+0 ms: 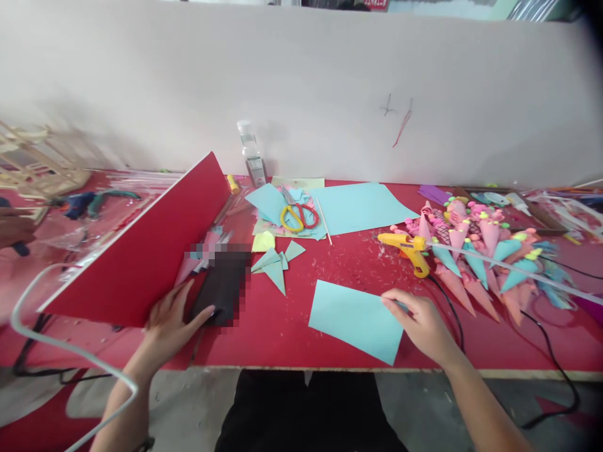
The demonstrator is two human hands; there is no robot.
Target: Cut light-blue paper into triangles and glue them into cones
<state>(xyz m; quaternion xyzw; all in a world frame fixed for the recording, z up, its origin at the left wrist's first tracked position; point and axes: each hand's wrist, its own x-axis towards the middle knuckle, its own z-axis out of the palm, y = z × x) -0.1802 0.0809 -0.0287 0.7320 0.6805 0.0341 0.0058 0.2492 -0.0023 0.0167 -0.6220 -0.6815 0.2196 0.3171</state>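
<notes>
While right hand (421, 323) pinches blue sheet (351, 319) at right end, long axis runs leftward; left hand (168, 326) spread, farther off.

Clear bottle (254, 160) by the white partition (320, 94) — wooden frame (40, 166) at far left.

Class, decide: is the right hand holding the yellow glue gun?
No, the right hand holds a corner of the light blue sheet, while the yellow glue gun lies on the table.
</notes>
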